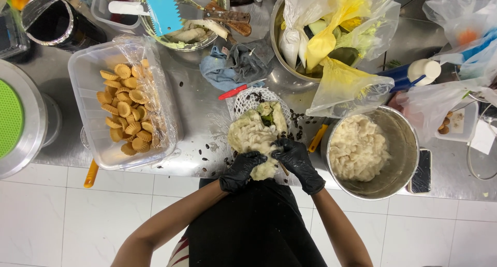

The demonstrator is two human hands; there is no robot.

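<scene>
- Steel counter (pixel 207 117): littered with dark seeds.
- Clear plastic tub (pixel 85 75), left of the hands: holds small ridged tart shells (pixel 127 114).
- Steel pot (pixel 409 143), right of the hands: holds pale pulp.
- Pale fruit mass (pixel 256 132): at the counter's near edge, on white mesh.
- Left hand (pixel 240 171), black-gloved: closed on the mass's near end.
- Right hand (pixel 297 161), black-gloved: clasping the same end.

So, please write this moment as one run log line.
left hand: on pale fruit lump | right hand: same lump | steel pot: peeled pieces
</scene>
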